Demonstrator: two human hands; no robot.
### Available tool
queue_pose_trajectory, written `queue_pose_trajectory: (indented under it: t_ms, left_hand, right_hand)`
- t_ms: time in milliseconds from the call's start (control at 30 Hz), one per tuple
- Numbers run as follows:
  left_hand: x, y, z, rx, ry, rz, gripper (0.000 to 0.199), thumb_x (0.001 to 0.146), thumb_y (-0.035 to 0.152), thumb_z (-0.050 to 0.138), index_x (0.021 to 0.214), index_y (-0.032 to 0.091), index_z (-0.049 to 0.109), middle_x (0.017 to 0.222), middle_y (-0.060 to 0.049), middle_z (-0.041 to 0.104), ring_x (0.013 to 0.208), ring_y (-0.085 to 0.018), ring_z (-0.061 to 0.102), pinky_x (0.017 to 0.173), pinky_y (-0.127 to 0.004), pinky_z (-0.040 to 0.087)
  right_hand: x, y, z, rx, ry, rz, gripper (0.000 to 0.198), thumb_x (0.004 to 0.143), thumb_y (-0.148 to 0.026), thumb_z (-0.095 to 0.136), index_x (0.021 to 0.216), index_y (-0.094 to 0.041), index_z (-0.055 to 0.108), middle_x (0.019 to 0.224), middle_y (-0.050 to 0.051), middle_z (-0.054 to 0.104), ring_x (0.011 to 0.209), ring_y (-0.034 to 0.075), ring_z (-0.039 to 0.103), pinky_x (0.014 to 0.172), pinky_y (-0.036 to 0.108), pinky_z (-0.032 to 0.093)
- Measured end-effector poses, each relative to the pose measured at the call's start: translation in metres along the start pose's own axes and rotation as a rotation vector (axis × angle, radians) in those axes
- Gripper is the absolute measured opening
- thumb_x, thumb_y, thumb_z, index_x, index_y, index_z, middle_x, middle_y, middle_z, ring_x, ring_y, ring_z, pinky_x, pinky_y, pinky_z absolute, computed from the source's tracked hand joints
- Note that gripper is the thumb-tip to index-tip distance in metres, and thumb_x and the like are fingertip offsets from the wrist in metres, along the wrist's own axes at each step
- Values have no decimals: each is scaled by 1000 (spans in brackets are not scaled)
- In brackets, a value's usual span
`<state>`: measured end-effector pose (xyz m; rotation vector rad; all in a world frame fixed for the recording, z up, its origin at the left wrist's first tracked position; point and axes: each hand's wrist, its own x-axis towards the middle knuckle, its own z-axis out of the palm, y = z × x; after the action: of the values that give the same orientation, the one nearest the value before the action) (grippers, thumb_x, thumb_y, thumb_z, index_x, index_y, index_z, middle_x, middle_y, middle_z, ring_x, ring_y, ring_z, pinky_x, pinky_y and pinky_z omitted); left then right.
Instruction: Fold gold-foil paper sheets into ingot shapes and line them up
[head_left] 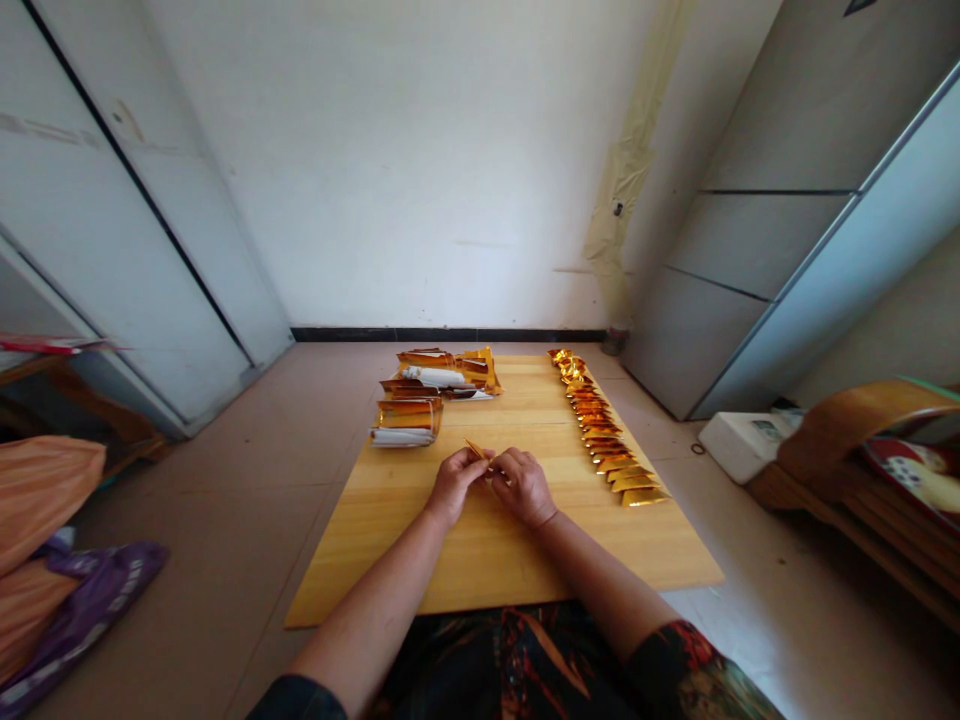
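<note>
Over the middle of the wooden table (390, 560), my left hand (455, 482) and my right hand (523, 484) meet with their fingertips close together. Between them is a small piece of folded gold foil paper (475, 449), its pointed end sticking up past the fingers. Both hands are closed on it; most of the piece is hidden. To the right runs a row of folded gold foil pieces (600, 430), overlapping one another. At the far left lie stacks of gold foil paper (405, 415), the nearest one showing white edges.
A white wall (435, 180) stands beyond the table, with a grey refrigerator (750, 240) at the right. A white box (739, 445) and a wooden chair (847, 440) are on the right. Orange and purple bags (97, 590) lie at the left. A white cabinet (97, 200) is behind them.
</note>
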<state>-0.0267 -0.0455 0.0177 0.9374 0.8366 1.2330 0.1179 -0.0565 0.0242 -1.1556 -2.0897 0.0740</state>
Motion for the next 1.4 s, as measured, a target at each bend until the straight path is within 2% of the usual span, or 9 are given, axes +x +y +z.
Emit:
queue_pose_trajectory:
  t_ms: [200,367,467,633,800,1133,1400]
  left_hand:
    - [0,2,0,-45,-36,-48,28,59,30,75,79,11,68,72,-5,68,66,-14,59,62,-24,43]
    - [-1,5,1,-27,-7,-69,28,57,28,75,79,11,68,71,-4,67,64,-13,58,59,-23,40]
    - [-1,5,2,5,12,-57,27,57,27,74,77,11,69,68,-3,66,62,-11,57,58,-22,39]
    - [0,4,3,27,43,-53,24,57,27,73,75,12,68,67,-3,65,61,-11,56,56,-22,39]
    - [1,2,2,64,44,-45,23,57,25,69,76,12,68,70,-4,67,62,-13,57,56,-22,41]
    - [3,-2,-1,66,58,-59,22,58,22,64,78,13,66,75,-5,69,64,-14,59,54,-22,42]
    - [4,-4,-2,60,58,-57,22,58,21,64,78,13,66,75,-5,68,66,-15,60,55,-22,42]
  right_hand:
    - [0,11,0,394,-45,245,18,79,-35,60,74,-18,61,71,1,60,64,12,54,60,22,41]
    - [0,17,1,605,-83,400,16,74,-33,59,73,-18,63,69,0,63,63,12,55,59,22,43]
    - [0,17,1,580,-92,412,15,73,-31,58,72,-18,65,69,0,64,63,13,56,60,22,43]
    - [1,15,-2,413,-135,322,17,79,-28,54,72,-18,66,71,2,65,67,13,58,63,22,41]
    - [2,13,1,311,-93,366,22,83,-28,50,66,-18,60,65,1,60,61,11,52,57,21,37]
    - [-2,11,5,340,-50,447,22,84,-29,45,68,-19,55,63,-1,58,60,12,50,57,21,37]
    - [-2,13,6,362,-21,441,21,83,-28,45,66,-20,53,63,-1,58,60,12,50,57,22,38]
